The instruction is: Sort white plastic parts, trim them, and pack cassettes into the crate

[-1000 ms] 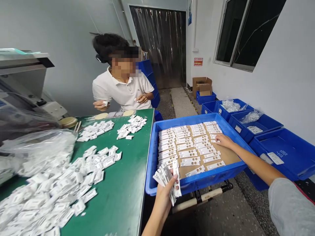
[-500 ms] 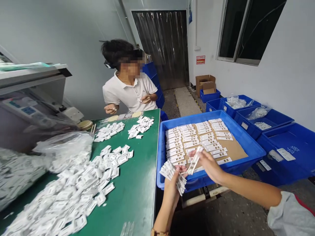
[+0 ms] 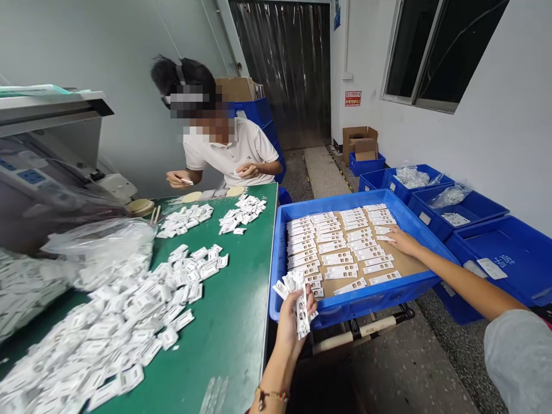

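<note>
My left hand (image 3: 297, 305) is closed round a bunch of white plastic cassettes (image 3: 303, 321), held at the near left corner of a blue tray (image 3: 340, 309). Inside the tray, rows of white cassettes (image 3: 339, 257) lie on brown cardboard (image 3: 407, 261). My right hand (image 3: 402, 240) reaches over the tray's right side, palm down, its fingertips on a cassette at the end of the right-hand column. Whether those fingers grip that cassette is too small to tell.
A green table (image 3: 235, 322) on the left bears a large heap of white pieces (image 3: 107, 333) and two smaller piles. Across it sits a person (image 3: 233, 144) holding small white pieces. Blue bins (image 3: 502, 247) stand at the right.
My right hand has moved from beside my left hand to the tray's right side. More cassettes show at the tray's near edge. The other person's head has bent down.
</note>
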`<action>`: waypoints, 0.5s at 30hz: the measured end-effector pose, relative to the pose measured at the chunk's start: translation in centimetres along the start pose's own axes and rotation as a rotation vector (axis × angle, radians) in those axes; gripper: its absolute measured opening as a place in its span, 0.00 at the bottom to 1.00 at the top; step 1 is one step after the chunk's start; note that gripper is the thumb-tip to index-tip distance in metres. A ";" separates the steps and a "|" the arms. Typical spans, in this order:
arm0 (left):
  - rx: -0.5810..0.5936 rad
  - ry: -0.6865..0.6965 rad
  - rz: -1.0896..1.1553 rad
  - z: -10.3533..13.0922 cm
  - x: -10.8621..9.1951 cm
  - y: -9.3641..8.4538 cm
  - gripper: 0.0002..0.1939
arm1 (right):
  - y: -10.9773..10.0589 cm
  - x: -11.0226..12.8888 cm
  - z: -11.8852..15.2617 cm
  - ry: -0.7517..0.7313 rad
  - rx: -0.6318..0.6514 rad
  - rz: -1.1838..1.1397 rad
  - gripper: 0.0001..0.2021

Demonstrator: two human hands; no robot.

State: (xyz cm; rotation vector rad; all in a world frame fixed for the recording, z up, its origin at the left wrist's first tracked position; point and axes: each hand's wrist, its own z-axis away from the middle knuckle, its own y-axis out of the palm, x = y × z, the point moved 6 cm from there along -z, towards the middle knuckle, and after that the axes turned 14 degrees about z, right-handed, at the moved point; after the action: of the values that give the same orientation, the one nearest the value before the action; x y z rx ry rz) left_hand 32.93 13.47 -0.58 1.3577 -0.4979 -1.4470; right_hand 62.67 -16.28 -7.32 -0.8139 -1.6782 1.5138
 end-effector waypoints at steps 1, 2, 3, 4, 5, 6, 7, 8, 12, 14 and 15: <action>-0.003 0.003 -0.005 0.0 0.1 0.0 0.12 | 0.6 -0.3 -0.1 -0.004 0.017 0.020 0.13; -0.007 0.006 -0.009 0.1 0.1 0.1 0.12 | 1.1 -0.5 -0.2 -0.009 0.032 0.038 0.13; -0.011 0.007 -0.014 0.2 0.1 0.1 0.13 | 1.4 -0.7 -0.4 -0.016 0.046 0.054 0.13; -0.015 0.004 -0.019 0.2 0.1 0.0 0.14 | 1.6 -0.8 -0.5 -0.024 0.057 0.067 0.14; -0.020 -0.003 -0.026 0.3 0.1 0.0 0.15 | 1.8 -0.9 -0.5 -0.034 0.066 0.077 0.14; -0.025 -0.011 -0.034 0.3 0.1 0.0 0.16 | 1.9 -0.9 -0.5 -0.045 0.074 0.082 0.13; -0.029 -0.020 -0.044 0.3 0.1 -0.1 0.16 | 2.0 -0.9 -0.5 -0.056 0.081 0.082 0.13; -0.035 -0.025 -0.054 0.3 0.1 -0.2 0.16 | 2.2 -0.9 -0.5 -0.065 0.086 0.079 0.13; -0.065 -0.009 -0.074 0.1 0.0 -0.5 0.17 | 3.2 -1.2 -0.6 -0.069 0.112 0.055 0.13; -0.070 -0.016 -0.078 0.1 0.1 -0.6 0.17 | 3.6 -1.4 -0.6 -0.061 0.125 0.050 0.13; -0.072 -0.021 -0.082 0.1 0.1 -0.6 0.16 | 3.6 -1.4 -0.6 -0.058 0.128 0.051 0.13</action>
State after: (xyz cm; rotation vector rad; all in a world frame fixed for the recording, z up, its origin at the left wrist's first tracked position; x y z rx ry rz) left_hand 32.59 13.59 -1.09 1.3203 -0.4037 -1.5327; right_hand 63.91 -16.70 -11.02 -0.7562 -1.5937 1.6758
